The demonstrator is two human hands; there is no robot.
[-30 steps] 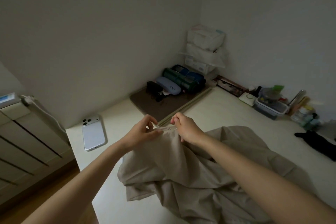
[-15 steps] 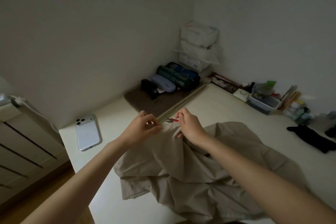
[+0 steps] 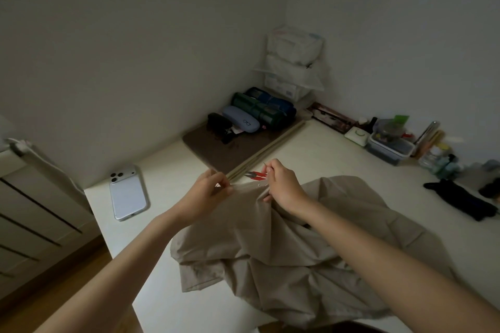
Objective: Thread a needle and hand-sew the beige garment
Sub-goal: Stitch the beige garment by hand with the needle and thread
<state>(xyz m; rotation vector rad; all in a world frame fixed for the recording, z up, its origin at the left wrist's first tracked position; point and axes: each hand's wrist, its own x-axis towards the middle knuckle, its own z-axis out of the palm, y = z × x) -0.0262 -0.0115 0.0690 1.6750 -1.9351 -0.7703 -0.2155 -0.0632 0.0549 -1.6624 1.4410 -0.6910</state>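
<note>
Currently, your left hand [image 3: 208, 192] pinches the top edge of the beige garment [image 3: 284, 251], heaped at the table's [image 3: 162, 197] near edge, your right hand [image 3: 281, 186] pinches a needle [image 3: 266, 167] beside red snips [image 3: 257, 175], and the phone [image 3: 128, 192] lies left.

Both forearms extended forward; left grip [image 3: 208, 189] pinches garment [image 3: 270, 246] edge, right grip [image 3: 284, 186] near it, fingers curled on garment.

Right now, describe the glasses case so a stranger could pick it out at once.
Look to the far corner of the table, where a brown mat lies against the wall. The glasses case rests on it, between a black object and a dark green roll. It alone is pale blue, oblong, with a small spectacles drawing.
</note>
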